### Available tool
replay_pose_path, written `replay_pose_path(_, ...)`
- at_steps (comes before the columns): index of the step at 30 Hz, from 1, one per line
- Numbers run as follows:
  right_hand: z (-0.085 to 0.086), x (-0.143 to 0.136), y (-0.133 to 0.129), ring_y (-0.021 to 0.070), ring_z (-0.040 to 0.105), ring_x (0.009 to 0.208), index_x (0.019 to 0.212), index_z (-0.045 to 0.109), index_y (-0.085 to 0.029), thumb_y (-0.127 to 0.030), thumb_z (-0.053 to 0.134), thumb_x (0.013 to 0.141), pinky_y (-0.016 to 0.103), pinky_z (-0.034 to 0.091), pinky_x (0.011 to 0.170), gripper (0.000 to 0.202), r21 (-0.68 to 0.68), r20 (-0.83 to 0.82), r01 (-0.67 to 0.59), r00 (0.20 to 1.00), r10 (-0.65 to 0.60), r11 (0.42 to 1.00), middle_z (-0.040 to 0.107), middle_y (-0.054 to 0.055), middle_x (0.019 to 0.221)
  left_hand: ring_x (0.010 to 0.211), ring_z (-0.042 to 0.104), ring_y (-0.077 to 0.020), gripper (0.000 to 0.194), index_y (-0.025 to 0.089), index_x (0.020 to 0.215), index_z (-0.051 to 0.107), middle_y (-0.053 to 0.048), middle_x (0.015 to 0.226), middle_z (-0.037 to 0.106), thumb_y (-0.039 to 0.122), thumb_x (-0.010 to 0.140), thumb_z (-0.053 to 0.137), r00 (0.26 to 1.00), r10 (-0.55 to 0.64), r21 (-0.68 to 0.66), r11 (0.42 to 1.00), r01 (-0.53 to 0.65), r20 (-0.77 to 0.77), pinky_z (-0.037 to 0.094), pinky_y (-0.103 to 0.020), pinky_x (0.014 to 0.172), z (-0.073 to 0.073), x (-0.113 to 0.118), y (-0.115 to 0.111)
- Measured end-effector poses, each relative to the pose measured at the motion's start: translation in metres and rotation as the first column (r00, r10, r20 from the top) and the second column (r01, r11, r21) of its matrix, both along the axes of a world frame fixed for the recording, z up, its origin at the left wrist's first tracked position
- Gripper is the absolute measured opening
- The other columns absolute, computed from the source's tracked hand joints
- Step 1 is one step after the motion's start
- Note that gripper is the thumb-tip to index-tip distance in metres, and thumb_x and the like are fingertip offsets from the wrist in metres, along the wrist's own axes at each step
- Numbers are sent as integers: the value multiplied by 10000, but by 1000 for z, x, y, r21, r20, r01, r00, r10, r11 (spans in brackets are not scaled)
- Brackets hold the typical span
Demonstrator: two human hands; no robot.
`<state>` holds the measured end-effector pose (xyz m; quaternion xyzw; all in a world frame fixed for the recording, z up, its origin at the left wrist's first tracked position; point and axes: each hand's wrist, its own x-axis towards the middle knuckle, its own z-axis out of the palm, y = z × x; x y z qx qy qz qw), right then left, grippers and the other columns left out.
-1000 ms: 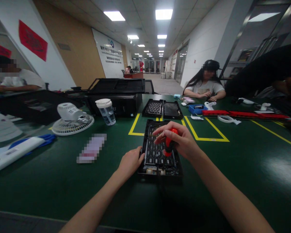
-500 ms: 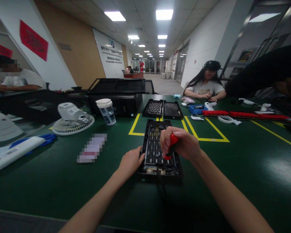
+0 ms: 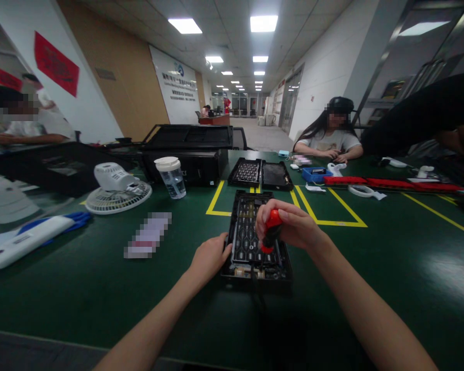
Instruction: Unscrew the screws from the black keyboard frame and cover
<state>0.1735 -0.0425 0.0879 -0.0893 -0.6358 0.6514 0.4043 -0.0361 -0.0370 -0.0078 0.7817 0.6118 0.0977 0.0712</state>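
A black rectangular device (image 3: pixel 245 237) with rows of dark oval cells lies on the green table, small parts and wiring exposed at its near end. My left hand (image 3: pixel 210 259) grips its left edge, thumb on the rim and the other fingers partly hidden. Above its right half, my right hand (image 3: pixel 290 224) is wrapped round a red and black screwdriver (image 3: pixel 272 230), held nearly upright. The tool's tip is over the near end of the device; whether it touches is too dark to tell.
Behind the device lies an open black case (image 3: pixel 276 176). To the left are a lidded cup (image 3: pixel 171 178), a white fan (image 3: pixel 118 196) and a blurred flat item (image 3: pixel 149 236). A blue tray (image 3: pixel 313 174) and red strips (image 3: pixel 386 183) lie right. People sit across the table.
The screwdriver handle and my right hand have shifted very slightly. My left hand keeps its hold on the device's edge. Another person now shows at the far left.
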Motion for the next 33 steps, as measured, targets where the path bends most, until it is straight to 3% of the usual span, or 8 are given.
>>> replay_pose_path(25, 5, 10, 1, 165, 591, 760, 866, 522, -161, -315, 591, 772, 364, 512, 678, 193, 78, 43, 99, 994, -102, 992, 541, 40, 850, 901, 612, -194, 374, 212, 1186, 472, -75, 1000, 650, 374, 863, 377, 1000, 1, -4, 1000, 0, 21, 443, -279, 767, 0, 0, 0)
replay_pose_path(33, 8, 8, -4, 132, 601, 737, 861, 536, -164, -278, 610, 765, 291, 497, 668, 166, 130, 94, 115, 987, -128, 985, 574, 32, 841, 913, 606, -200, 368, 218, 1185, 474, -71, 1025, 644, 366, 863, 375, 1000, 30, -42, 999, -30, 9, 442, -284, 766, 4, 3, -2)
